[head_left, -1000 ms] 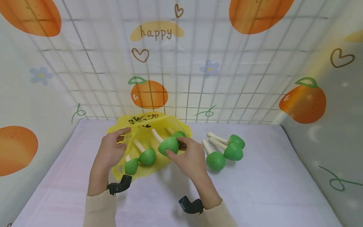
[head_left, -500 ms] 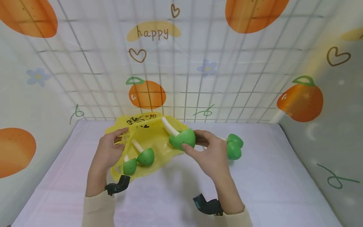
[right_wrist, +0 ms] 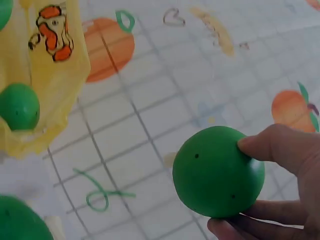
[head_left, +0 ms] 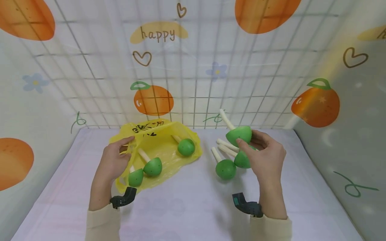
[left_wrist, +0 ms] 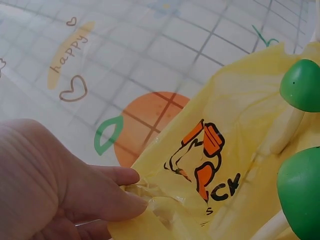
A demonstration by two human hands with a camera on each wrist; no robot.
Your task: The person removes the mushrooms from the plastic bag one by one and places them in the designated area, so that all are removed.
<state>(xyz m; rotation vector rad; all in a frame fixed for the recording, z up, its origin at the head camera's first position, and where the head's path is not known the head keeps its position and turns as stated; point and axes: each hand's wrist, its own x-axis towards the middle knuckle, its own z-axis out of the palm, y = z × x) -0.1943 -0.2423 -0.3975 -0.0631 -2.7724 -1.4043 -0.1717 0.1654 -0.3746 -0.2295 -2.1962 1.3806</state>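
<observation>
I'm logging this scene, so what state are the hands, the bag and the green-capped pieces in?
Yellow bag: mouth open
Left hand: pinching the bag's edge
Held piece: off the table, stem pointing forward
Right hand: gripping the held piece's cap
Three pieces: resting on the bag
Three other pieces: lying on the table, one mostly hidden
</observation>
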